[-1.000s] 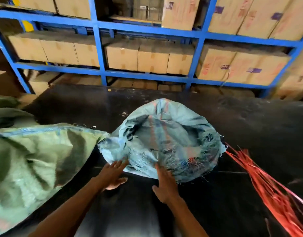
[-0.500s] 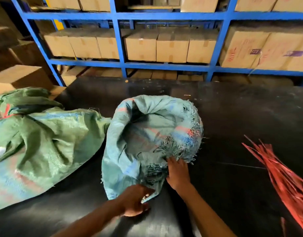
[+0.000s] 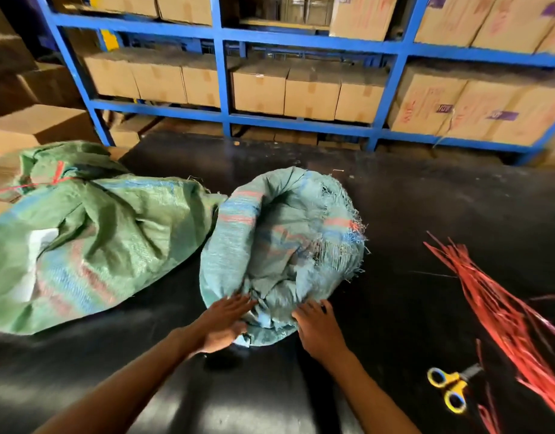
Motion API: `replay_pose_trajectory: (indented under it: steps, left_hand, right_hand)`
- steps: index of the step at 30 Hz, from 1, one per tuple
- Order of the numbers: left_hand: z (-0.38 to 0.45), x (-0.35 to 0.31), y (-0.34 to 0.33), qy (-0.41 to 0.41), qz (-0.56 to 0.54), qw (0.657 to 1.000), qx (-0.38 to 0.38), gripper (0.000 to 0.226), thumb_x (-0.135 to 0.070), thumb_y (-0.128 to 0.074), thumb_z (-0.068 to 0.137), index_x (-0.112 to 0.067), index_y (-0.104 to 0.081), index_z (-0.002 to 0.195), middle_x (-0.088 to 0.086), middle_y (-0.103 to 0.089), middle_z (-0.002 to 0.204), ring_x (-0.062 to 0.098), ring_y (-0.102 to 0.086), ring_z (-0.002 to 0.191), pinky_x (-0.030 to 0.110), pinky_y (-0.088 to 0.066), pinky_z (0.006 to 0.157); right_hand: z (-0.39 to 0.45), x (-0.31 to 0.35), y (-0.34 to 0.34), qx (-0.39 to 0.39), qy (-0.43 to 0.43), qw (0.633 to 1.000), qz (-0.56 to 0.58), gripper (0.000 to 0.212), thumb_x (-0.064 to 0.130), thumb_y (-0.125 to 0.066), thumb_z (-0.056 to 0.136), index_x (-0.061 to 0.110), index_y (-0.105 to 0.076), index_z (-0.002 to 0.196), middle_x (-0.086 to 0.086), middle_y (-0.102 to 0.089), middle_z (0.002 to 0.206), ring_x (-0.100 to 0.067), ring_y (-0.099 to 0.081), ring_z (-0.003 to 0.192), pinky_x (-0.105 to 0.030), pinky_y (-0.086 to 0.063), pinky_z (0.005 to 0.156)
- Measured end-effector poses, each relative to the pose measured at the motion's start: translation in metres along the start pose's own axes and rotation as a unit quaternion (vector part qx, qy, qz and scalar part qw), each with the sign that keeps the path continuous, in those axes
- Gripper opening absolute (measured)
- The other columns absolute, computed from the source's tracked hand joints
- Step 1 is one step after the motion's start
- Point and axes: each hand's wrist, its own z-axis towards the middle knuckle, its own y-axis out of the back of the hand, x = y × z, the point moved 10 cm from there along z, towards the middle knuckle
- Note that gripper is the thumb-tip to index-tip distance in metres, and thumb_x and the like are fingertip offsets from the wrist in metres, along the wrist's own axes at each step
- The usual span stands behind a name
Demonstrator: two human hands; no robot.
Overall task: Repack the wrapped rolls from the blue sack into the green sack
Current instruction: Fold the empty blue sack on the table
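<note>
Presently the blue sack (image 3: 279,245) sits in the centre of the frame on the black table (image 3: 426,214), its frayed mouth rolled down into a thick collar and gaping upward and slightly toward the top of the frame; no wrapped rolls are visible inside it. The left hand (image 3: 223,321) lies against the near fold of the collar with fingers straight and lightly spread, pressing rather than gripping. The right hand (image 3: 316,327) rests at the near right edge of the collar; its fingertips reach the fabric, but whether they pinch it cannot be told. The green sack (image 3: 91,242) lies slumped at centre left, touching the blue sack, its long axis running from lower left toward the centre, its opening not clearly shown. Judgement: the step in hand is working the blue sack open or flat; both hands should take the collar evenly, avoiding the loose frayed threads. Red strips (image 3: 501,311) and yellow scissors (image 3: 448,386) lie at lower right, well apart.
</note>
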Motion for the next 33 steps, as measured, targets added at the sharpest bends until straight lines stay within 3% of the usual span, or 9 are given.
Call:
replay_pose_trajectory:
  steps: [4,6,9,13,18,22,25,28,33]
  left_hand:
    - [-0.036,-0.031,-0.016,-0.039,0.007,0.996,0.080,0.091,-0.027,-0.059,0.084,-0.036,0.004,0.149,-0.009,0.002,0.158,0.011,0.000,0.146,0.030,-0.007,0.118]
    - [-0.053,-0.048,-0.020,-0.101,0.106,0.989,0.013,0.108,-0.038,-0.071,0.075,-0.029,0.006,0.150,-0.002,-0.006,0.159,0.014,-0.011,0.146,0.031,-0.017,0.117]
    - [-0.064,-0.061,-0.030,-0.138,0.137,0.975,-0.106,0.082,-0.049,-0.064,0.079,-0.029,-0.024,0.148,0.001,-0.047,0.144,0.017,-0.048,0.130,0.033,-0.042,0.103]
    - [-0.063,-0.074,-0.029,-0.088,-0.023,0.994,-0.057,0.037,-0.030,-0.046,0.097,-0.020,-0.052,0.132,0.008,-0.061,0.126,0.027,-0.057,0.115,0.031,-0.044,0.094]
    - [-0.070,-0.093,-0.036,-0.029,-0.130,0.990,-0.045,0.031,-0.036,-0.048,0.094,-0.013,-0.054,0.115,0.010,-0.064,0.109,0.029,-0.059,0.103,0.035,-0.045,0.085]
    - [-0.083,-0.088,-0.039,0.028,-0.173,0.982,-0.076,0.035,-0.037,-0.056,0.088,-0.015,-0.047,0.113,0.007,-0.061,0.106,0.028,-0.058,0.099,0.035,-0.045,0.083]
    - [-0.108,-0.112,-0.011,-0.078,-0.157,0.965,-0.194,0.032,-0.037,-0.053,0.089,-0.021,-0.043,0.116,-0.001,-0.056,0.101,0.022,-0.058,0.091,0.034,-0.047,0.077]
    - [-0.128,-0.139,-0.032,-0.233,0.036,0.951,-0.199,0.037,-0.051,-0.047,0.087,-0.024,-0.055,0.111,0.000,-0.059,0.108,0.019,-0.057,0.093,0.030,-0.047,0.079]
    - [-0.113,-0.125,-0.037,-0.181,0.008,0.968,-0.172,0.030,-0.035,-0.046,0.081,-0.027,-0.070,0.096,-0.005,-0.070,0.082,0.014,-0.066,0.074,0.022,-0.050,0.067]
  right_hand:
    - [-0.035,-0.011,0.005,0.041,-0.039,0.997,0.047,0.025,0.014,-0.052,0.084,0.019,-0.063,0.105,-0.003,-0.065,0.109,-0.024,-0.057,0.110,-0.043,-0.025,0.103]
    - [-0.054,-0.009,0.006,0.041,-0.039,0.996,0.062,0.023,0.018,-0.048,0.089,0.021,-0.060,0.109,-0.002,-0.063,0.113,-0.023,-0.052,0.115,-0.039,-0.023,0.104]
    - [-0.082,0.004,0.008,0.036,-0.043,0.996,0.075,0.020,0.019,-0.048,0.088,0.018,-0.060,0.104,-0.003,-0.063,0.109,-0.027,-0.054,0.110,-0.039,-0.027,0.101]
    - [-0.111,0.032,0.035,-0.111,-0.022,0.988,0.101,0.030,0.015,-0.051,0.074,0.015,-0.064,0.101,-0.010,-0.060,0.103,-0.029,-0.054,0.097,-0.040,-0.044,0.084]
    - [-0.142,0.082,0.021,-0.146,-0.005,0.969,0.199,0.043,0.038,-0.048,0.086,0.016,-0.057,0.122,0.000,-0.065,0.113,-0.014,-0.052,0.105,-0.030,-0.026,0.095]
    - [-0.144,0.067,0.003,-0.158,-0.083,0.960,0.217,0.024,0.026,-0.046,0.087,0.018,-0.067,0.095,-0.002,-0.072,0.082,-0.021,-0.064,0.076,-0.036,-0.042,0.074]
    - [-0.136,0.043,-0.009,-0.107,-0.180,0.948,0.240,0.029,0.025,-0.043,0.086,0.017,-0.070,0.090,-0.014,-0.072,0.080,-0.035,-0.067,0.076,-0.039,-0.051,0.065]
    - [-0.129,0.040,-0.018,-0.062,-0.207,0.952,0.216,0.026,0.024,-0.042,0.092,0.017,-0.067,0.097,-0.016,-0.071,0.095,-0.035,-0.065,0.090,-0.038,-0.049,0.072]
    - [-0.128,0.056,0.014,-0.133,-0.120,0.954,0.242,0.024,0.026,-0.047,0.088,0.016,-0.067,0.095,-0.007,-0.066,0.091,-0.028,-0.063,0.084,-0.038,-0.048,0.072]
